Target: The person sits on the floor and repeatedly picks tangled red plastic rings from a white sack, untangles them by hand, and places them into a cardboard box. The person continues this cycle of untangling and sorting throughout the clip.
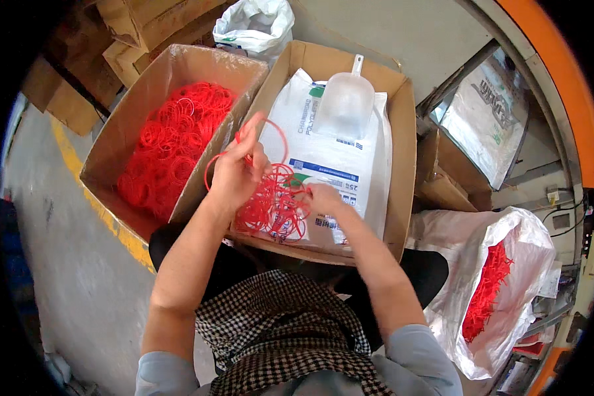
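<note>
My left hand (238, 171) is raised over the near left side of a cardboard box, its fingers closed around red plastic ring (281, 132) pieces that loop out on both sides. Lower and to the right, my right hand (322, 199) pinches red plastic at the edge of a tangled pile of red rings (270, 210). That pile lies on a white printed woven sack (297, 123) inside the open cardboard box (402, 148). A translucent plastic scoop (346, 106) rests on the sack's far end, handle pointing away.
To the left stands a plastic-lined cardboard box (114, 133) heaped with red rings (178, 133). A white sack (519, 237) at right holds small red plastic pieces (487, 292). Behind are another white bag (257, 37) and stacked cartons (143, 24). Orange-framed machinery (564, 74) borders the right.
</note>
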`<action>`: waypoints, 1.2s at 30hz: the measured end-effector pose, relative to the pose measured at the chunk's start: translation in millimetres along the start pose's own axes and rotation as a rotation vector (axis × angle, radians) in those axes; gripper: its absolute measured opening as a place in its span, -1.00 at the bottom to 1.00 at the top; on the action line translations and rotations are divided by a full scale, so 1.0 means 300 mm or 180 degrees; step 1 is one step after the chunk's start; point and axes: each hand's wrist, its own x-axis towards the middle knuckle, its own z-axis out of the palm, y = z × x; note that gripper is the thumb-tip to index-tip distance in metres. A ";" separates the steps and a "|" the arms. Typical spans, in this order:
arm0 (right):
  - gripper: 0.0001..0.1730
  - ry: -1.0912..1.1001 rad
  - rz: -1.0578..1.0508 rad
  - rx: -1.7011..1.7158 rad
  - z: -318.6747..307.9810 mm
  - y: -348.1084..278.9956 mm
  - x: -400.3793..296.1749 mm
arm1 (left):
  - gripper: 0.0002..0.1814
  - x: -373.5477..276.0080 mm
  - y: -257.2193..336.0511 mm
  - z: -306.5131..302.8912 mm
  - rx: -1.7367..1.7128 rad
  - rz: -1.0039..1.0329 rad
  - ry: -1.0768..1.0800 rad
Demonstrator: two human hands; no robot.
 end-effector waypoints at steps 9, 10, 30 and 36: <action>-0.64 0.0219 -0.0855 0.1323 -0.441 -0.206 -0.154 | -0.69 0.026 -0.212 -0.052 0.3787 0.0301 -0.0355; -0.63 0.0222 -0.0658 0.1958 -0.430 -0.201 -0.155 | -0.71 0.038 -0.261 -0.106 0.3541 0.0395 -0.0183; -0.39 0.1009 0.0283 0.1407 -0.284 -0.189 -0.222 | -0.77 0.001 -0.176 -0.004 0.3631 0.0819 0.0751; -0.36 0.1058 0.0319 0.1058 -0.241 -0.147 -0.187 | -0.79 0.016 -0.191 -0.027 0.3865 0.0959 0.0825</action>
